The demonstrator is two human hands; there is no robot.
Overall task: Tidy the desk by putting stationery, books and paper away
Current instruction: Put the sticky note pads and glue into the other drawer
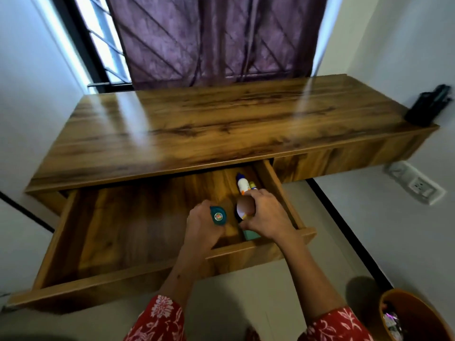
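Observation:
The wooden desk [221, 124] has its wide drawer [138, 281] pulled out toward me. Both my hands reach into the drawer's right end. My left hand [200, 227] grips a small teal correction-tape dispenser [218, 216]. My right hand [267, 214] is closed over a roll of brown tape [244, 207], held on edge. Behind the roll, a white glue bottle [242, 184] with a blue cap lies on the drawer floor beside a small yellow item [253, 185]. A green block [251, 235] lies under my right hand, partly hidden.
A black pen holder [427, 107] stands at the desk's far right corner. A purple curtain [209, 38] hangs behind the desk. A wall socket [416, 184] sits at right. An orange waste bin [416, 318] holding scraps stands on the floor at lower right.

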